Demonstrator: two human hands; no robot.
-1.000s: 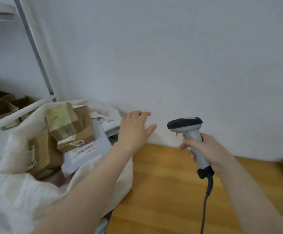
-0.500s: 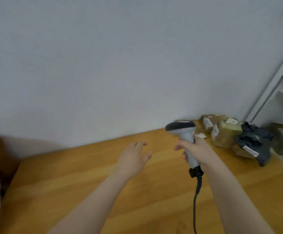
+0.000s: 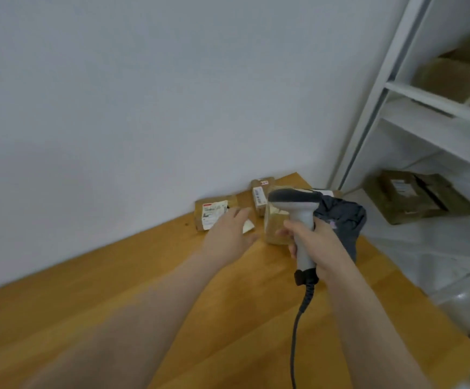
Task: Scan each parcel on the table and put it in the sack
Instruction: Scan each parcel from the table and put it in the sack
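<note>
Wooden table (image 3: 60, 293), cardboard parcels (image 3: 214, 211), plastic scanner (image 3: 294, 198).

— Reporting on the parcels?
— Counting four, clustering at the far corner of the table (image 3: 116, 304), close to the wall (image 3: 144, 108). Logging first brown parcel (image 3: 214, 213) lying flat at the left, white label facing up. Logging second brown parcel (image 3: 260, 196) just to its right, white label showing on its near face.
— Remaining two?
— Noting third brown parcel (image 3: 274, 228) sitting in front of the second, partly hiding behind the scanner (image 3: 302, 220). Noting dark grey bag parcel (image 3: 343, 220) slumping, crumpled, just beside it at the right.
— Scanner?
— Being held upright above the table, grey handle sitting in the grip of the right hand (image 3: 321, 248), dark head pointing left, black cable hanging from the base.
</note>
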